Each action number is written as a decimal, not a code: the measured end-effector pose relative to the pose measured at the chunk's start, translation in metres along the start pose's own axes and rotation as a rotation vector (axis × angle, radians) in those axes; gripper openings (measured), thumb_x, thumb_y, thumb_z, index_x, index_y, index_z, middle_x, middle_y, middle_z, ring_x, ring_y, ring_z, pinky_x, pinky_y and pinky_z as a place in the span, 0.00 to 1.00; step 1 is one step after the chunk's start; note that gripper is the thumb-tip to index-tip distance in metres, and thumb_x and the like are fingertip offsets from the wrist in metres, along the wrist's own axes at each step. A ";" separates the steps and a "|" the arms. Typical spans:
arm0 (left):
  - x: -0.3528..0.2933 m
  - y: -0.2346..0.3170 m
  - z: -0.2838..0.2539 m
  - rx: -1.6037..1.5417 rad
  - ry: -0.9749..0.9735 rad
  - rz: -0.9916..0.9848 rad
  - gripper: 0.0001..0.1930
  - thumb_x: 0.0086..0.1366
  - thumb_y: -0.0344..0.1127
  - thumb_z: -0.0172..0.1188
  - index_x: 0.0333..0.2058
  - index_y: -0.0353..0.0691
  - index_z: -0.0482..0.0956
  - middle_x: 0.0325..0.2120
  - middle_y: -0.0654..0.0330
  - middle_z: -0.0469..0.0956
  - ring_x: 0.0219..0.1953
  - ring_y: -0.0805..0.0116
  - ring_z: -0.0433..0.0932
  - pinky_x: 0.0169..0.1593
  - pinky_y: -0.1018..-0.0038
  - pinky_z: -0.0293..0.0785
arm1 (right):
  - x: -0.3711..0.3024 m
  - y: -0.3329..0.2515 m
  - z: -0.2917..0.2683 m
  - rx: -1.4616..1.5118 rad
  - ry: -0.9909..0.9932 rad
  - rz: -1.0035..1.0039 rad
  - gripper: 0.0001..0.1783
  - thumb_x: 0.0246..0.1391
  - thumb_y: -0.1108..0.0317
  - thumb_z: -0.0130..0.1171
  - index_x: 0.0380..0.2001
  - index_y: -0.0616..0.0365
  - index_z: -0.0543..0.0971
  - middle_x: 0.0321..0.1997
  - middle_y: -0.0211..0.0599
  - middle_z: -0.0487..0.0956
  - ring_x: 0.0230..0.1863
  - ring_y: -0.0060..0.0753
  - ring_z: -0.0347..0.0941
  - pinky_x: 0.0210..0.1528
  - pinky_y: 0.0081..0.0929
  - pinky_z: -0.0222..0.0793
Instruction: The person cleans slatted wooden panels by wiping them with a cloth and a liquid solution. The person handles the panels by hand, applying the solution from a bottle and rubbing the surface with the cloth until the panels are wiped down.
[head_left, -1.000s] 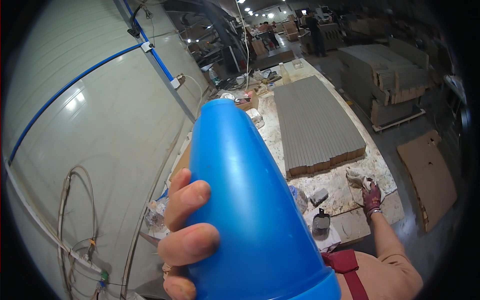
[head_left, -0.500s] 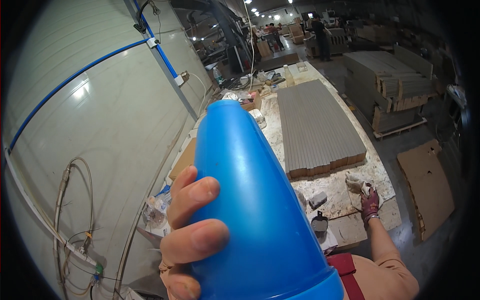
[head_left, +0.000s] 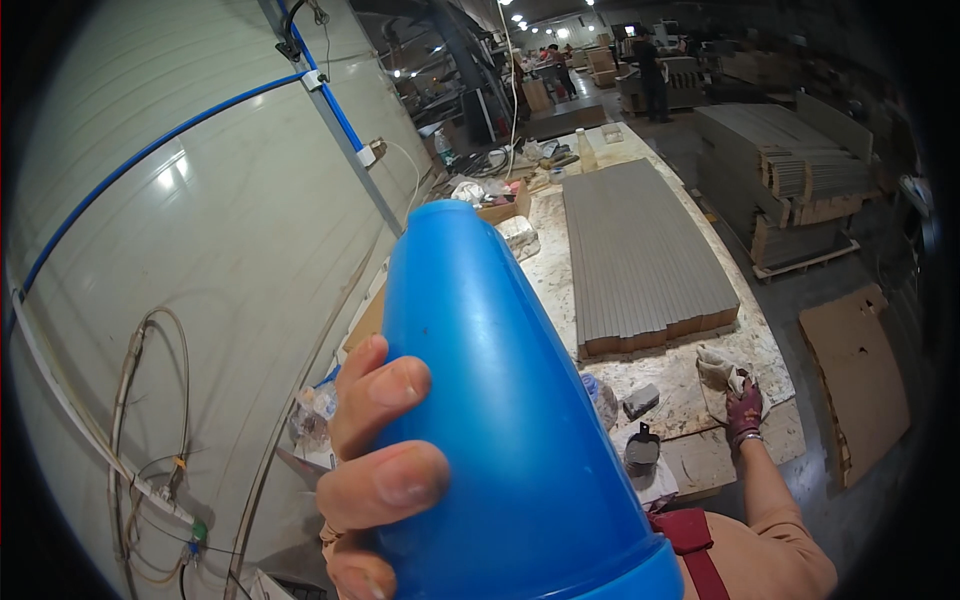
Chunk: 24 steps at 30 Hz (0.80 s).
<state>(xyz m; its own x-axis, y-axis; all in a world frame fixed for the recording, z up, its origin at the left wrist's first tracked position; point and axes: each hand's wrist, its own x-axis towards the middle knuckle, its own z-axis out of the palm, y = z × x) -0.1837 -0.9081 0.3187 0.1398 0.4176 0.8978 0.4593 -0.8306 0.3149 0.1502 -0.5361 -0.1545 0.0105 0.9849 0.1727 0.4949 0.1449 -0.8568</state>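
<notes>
Blue tapered plastic vessel (head_left: 500, 400) fills the near foreground, held up off the stained white worktop (head_left: 680, 392), its narrow end pointing up and away and its broad end at the lower right. The bare left hand (head_left: 375, 488) supplies the grip: its fingers curl around the vessel's left side, clamped on the smooth wall; the thumb is out of sight. To hold it well, spread the fingers along the wall, as here, squeeze evenly, and let the wrist set the tilt, since a smooth cone would likely slide under uneven pressure.

Down on the worktop, the maroon-gloved right hand (head_left: 744, 408) touches a crumpled pale cloth (head_left: 715, 370); I cannot tell whether its fingers close on it. That hand should lie quiet while the vessel hides so much of the view. Any tilt should spare the small dark pot (head_left: 641, 452) and the small grey block (head_left: 641, 400) just beyond the vessel's right side.
</notes>
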 end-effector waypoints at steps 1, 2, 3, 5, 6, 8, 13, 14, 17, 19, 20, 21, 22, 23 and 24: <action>-0.001 -0.001 0.000 0.003 0.000 0.003 0.31 0.65 0.69 0.33 0.59 0.59 0.64 0.63 0.55 0.59 0.69 0.57 0.52 0.68 0.48 0.50 | 0.001 0.004 0.000 -0.025 0.009 0.006 0.24 0.46 0.69 0.62 0.49 0.62 0.74 0.49 0.55 0.74 0.49 0.58 0.70 0.50 0.43 0.67; -0.004 -0.002 0.000 -0.002 0.003 -0.001 0.32 0.65 0.69 0.32 0.59 0.59 0.64 0.63 0.55 0.59 0.69 0.57 0.52 0.68 0.48 0.50 | 0.002 0.009 -0.001 -0.041 0.015 0.010 0.24 0.46 0.69 0.61 0.49 0.62 0.74 0.48 0.55 0.74 0.49 0.59 0.71 0.50 0.43 0.68; -0.004 0.004 -0.001 0.033 -0.006 -0.001 0.32 0.65 0.70 0.32 0.58 0.59 0.65 0.63 0.55 0.59 0.69 0.57 0.52 0.69 0.49 0.50 | -0.001 0.002 0.005 -0.042 0.001 0.009 0.24 0.46 0.70 0.61 0.49 0.62 0.74 0.48 0.55 0.74 0.49 0.59 0.71 0.50 0.43 0.68; -0.012 0.004 -0.009 -0.012 0.024 -0.064 0.32 0.65 0.70 0.31 0.58 0.59 0.65 0.63 0.55 0.59 0.69 0.57 0.52 0.68 0.48 0.50 | -0.015 -0.036 0.000 -0.162 0.042 -0.133 0.24 0.45 0.70 0.61 0.48 0.62 0.74 0.48 0.55 0.75 0.48 0.59 0.71 0.49 0.43 0.68; -0.012 0.001 -0.008 -0.034 0.033 -0.046 0.33 0.65 0.70 0.31 0.58 0.59 0.65 0.63 0.55 0.59 0.69 0.57 0.52 0.68 0.48 0.50 | -0.012 -0.029 -0.005 -0.170 0.056 -0.131 0.24 0.45 0.70 0.61 0.48 0.62 0.74 0.48 0.55 0.75 0.48 0.59 0.71 0.49 0.43 0.68; -0.009 0.000 -0.007 -0.048 0.040 -0.031 0.33 0.65 0.71 0.31 0.59 0.59 0.64 0.63 0.55 0.59 0.69 0.57 0.52 0.68 0.48 0.51 | -0.005 -0.015 -0.003 -0.009 0.007 -0.030 0.23 0.46 0.70 0.61 0.48 0.61 0.74 0.49 0.55 0.74 0.49 0.58 0.71 0.50 0.43 0.68; -0.009 -0.003 0.000 0.026 -0.006 -0.031 0.29 0.65 0.66 0.37 0.61 0.63 0.60 0.64 0.56 0.57 0.69 0.55 0.51 0.67 0.47 0.54 | -0.011 -0.021 -0.008 -0.145 0.022 -0.091 0.25 0.46 0.67 0.61 0.50 0.60 0.73 0.51 0.57 0.72 0.50 0.60 0.69 0.52 0.45 0.66; -0.008 -0.008 0.000 0.049 -0.019 -0.032 0.29 0.65 0.65 0.38 0.61 0.64 0.59 0.64 0.56 0.56 0.69 0.55 0.51 0.67 0.47 0.55 | -0.014 -0.029 -0.012 -0.272 0.049 -0.157 0.26 0.46 0.66 0.61 0.51 0.59 0.72 0.52 0.58 0.72 0.51 0.61 0.69 0.52 0.46 0.66; 0.000 0.001 0.006 0.187 -0.089 -0.005 0.28 0.66 0.63 0.42 0.62 0.67 0.56 0.65 0.57 0.55 0.69 0.54 0.51 0.66 0.46 0.57 | -0.018 -0.039 -0.012 -0.275 0.052 -0.166 0.27 0.47 0.65 0.61 0.52 0.59 0.71 0.52 0.58 0.71 0.51 0.62 0.68 0.52 0.46 0.65; 0.001 0.000 0.009 0.250 -0.112 0.030 0.28 0.66 0.61 0.45 0.63 0.68 0.54 0.65 0.58 0.54 0.69 0.53 0.51 0.65 0.46 0.59 | -0.019 -0.045 -0.015 -0.248 0.065 -0.180 0.27 0.47 0.65 0.61 0.52 0.59 0.71 0.52 0.58 0.71 0.51 0.62 0.68 0.53 0.46 0.65; 0.002 0.000 0.009 0.276 -0.117 0.049 0.29 0.66 0.60 0.46 0.64 0.69 0.54 0.65 0.58 0.54 0.69 0.53 0.51 0.65 0.46 0.59 | -0.019 -0.047 -0.016 -0.232 0.045 -0.172 0.26 0.48 0.66 0.60 0.52 0.59 0.71 0.52 0.57 0.71 0.51 0.61 0.68 0.53 0.46 0.65; 0.003 0.000 0.007 0.298 -0.118 0.063 0.29 0.66 0.59 0.47 0.64 0.70 0.53 0.66 0.58 0.53 0.69 0.52 0.51 0.65 0.46 0.60 | -0.020 -0.050 -0.018 -0.217 0.024 -0.164 0.26 0.48 0.66 0.60 0.52 0.59 0.71 0.52 0.57 0.72 0.51 0.61 0.68 0.53 0.46 0.65; 0.002 -0.001 0.007 0.336 -0.124 0.096 0.30 0.66 0.59 0.48 0.64 0.71 0.52 0.66 0.59 0.53 0.69 0.52 0.51 0.65 0.46 0.60 | -0.021 -0.053 -0.018 -0.218 0.025 -0.162 0.26 0.48 0.66 0.60 0.52 0.59 0.71 0.52 0.57 0.72 0.51 0.61 0.68 0.53 0.46 0.65; 0.002 -0.002 0.006 0.376 -0.130 0.132 0.30 0.66 0.58 0.49 0.65 0.73 0.51 0.66 0.59 0.53 0.69 0.52 0.50 0.64 0.46 0.61 | -0.022 -0.057 -0.018 -0.211 0.028 -0.175 0.26 0.48 0.66 0.60 0.52 0.59 0.72 0.51 0.57 0.72 0.51 0.61 0.68 0.52 0.46 0.65; 0.003 0.000 0.007 0.308 -0.131 0.086 0.31 0.65 0.58 0.50 0.65 0.74 0.51 0.66 0.60 0.53 0.69 0.52 0.51 0.64 0.46 0.61 | -0.023 -0.058 -0.020 -0.208 0.032 -0.186 0.25 0.48 0.67 0.59 0.52 0.59 0.72 0.51 0.57 0.72 0.51 0.61 0.68 0.52 0.46 0.65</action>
<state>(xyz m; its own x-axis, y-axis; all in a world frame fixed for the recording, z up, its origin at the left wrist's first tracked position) -0.1773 -0.9047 0.3197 0.2919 0.4112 0.8635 0.6810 -0.7233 0.1142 0.1388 -0.5694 -0.0990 -0.0716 0.9391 0.3361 0.6586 0.2976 -0.6912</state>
